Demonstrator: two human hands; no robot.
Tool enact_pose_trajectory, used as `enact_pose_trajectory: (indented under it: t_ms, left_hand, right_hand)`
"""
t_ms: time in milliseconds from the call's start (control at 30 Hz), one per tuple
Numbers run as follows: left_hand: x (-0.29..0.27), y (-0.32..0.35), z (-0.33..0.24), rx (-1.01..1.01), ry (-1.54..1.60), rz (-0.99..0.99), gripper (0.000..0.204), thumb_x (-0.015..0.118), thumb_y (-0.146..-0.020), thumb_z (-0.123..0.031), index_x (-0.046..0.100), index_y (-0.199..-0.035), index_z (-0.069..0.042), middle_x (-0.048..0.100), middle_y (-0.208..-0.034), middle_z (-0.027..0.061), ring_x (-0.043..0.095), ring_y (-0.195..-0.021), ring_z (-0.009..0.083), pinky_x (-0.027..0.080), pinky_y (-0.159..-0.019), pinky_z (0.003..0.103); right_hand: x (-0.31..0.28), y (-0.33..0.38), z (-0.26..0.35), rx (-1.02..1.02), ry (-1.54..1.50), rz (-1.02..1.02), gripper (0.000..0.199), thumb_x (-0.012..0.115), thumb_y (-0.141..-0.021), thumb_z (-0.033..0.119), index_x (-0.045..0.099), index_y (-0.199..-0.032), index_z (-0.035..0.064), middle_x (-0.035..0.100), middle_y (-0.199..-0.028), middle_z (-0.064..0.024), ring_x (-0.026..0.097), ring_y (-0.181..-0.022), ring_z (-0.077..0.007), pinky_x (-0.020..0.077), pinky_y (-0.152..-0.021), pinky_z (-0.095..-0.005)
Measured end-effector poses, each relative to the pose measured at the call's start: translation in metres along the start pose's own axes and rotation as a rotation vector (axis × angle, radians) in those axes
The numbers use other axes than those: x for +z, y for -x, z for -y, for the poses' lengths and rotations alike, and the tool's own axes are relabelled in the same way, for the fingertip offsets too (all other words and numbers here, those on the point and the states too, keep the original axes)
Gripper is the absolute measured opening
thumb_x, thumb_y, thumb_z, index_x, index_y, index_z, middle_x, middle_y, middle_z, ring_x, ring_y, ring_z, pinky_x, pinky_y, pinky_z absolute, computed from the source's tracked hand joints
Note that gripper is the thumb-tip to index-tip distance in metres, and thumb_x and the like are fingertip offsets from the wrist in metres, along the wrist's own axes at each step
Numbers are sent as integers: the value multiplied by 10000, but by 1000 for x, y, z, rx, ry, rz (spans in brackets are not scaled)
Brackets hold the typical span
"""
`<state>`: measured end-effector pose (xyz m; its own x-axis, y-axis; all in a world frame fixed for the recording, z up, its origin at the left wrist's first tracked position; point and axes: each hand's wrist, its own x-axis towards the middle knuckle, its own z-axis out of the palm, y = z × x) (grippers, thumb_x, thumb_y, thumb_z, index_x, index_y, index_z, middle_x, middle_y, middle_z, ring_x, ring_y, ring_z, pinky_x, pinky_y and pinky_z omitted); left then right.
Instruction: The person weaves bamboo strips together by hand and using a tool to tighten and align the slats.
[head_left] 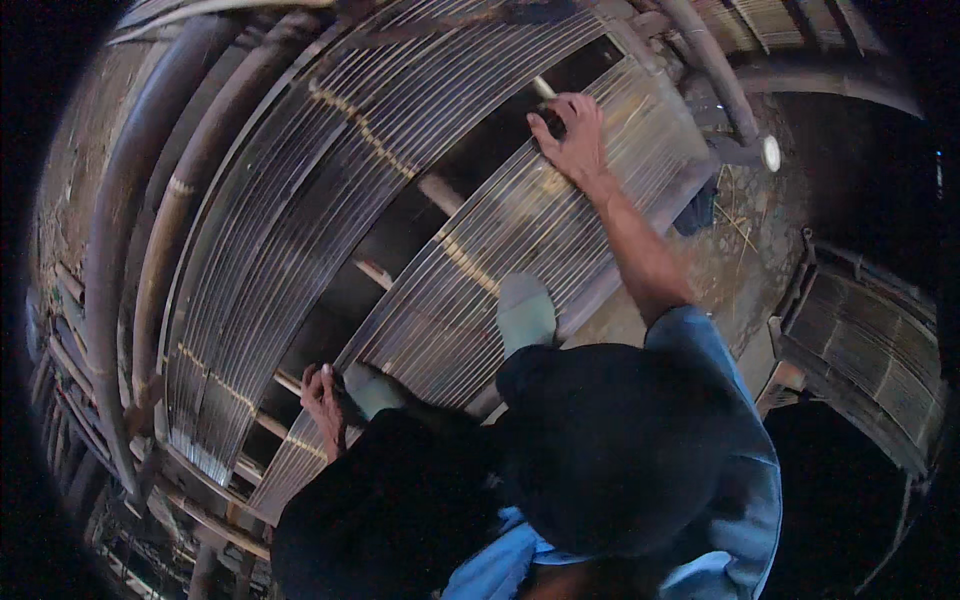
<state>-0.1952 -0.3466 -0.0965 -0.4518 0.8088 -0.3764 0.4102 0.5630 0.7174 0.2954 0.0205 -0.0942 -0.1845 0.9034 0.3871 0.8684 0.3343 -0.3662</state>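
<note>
A panel of thin, parallel bamboo slats (620, 140) runs from lower left to upper right in front of me. My right hand (575, 140) is at its far upper edge, beside a dark gap, with thumb and fingers curled; what they hold, if anything, is hidden. My left hand (322, 405) is at the lower left of the same edge, thumb and fingertips pressed together, and I cannot make out what is between them. A pale yellowish binding (465, 258) crosses the slats between my hands. Two grey-green foot coverings (526, 312) rest on the panel.
Beyond the gap lies a second slatted panel (290, 200) with its own binding (362, 125). Short bamboo crosspieces (440, 193) span the gap. Thick bamboo poles (125, 200) border the left side. At right, a pole with a pale cut end (770, 153) juts out, and a slatted bamboo seat (860, 330) stands below.
</note>
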Motion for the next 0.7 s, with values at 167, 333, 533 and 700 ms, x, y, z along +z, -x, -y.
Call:
enact_pose_trajectory:
  t_ms: [167,333,533,700]
  left_hand:
    - [-17,1,30,-251,261,60,360,552,-1038,-309,699,-998,17,623,-771,110,583,-978,249,398,-1045,431]
    - [4,-1,-7,-373,839,47,589,538,-1031,-394,467,-1450,14,608,-1324,196,548,-1232,318,426,-1043,419]
    - [-69,-13,66,633,-381,81,526,691,-948,-276,552,-1391,-27,627,-1256,205,594,-1166,316,465,-1014,446]
    - [-71,-59,-141,-61,-516,504,430,754,-862,-166,619,-1252,-43,667,-1127,180,656,-1011,343,524,-871,475]
  right_hand:
    - [-36,38,21,340,-15,-7,376,765,-823,319,710,-1087,58,631,-1104,-144,561,-1092,-360,452,-974,-460]
    - [-64,63,1,436,-46,101,315,743,-835,268,722,-1061,50,657,-1048,-152,622,-1028,-356,510,-927,-432]
    - [-54,39,5,434,64,108,204,677,-866,192,737,-993,44,705,-989,-191,677,-952,-363,545,-868,-465]
    - [-80,37,-15,633,-331,399,258,692,-911,251,732,-787,29,699,-985,-191,665,-994,-345,525,-858,-437]
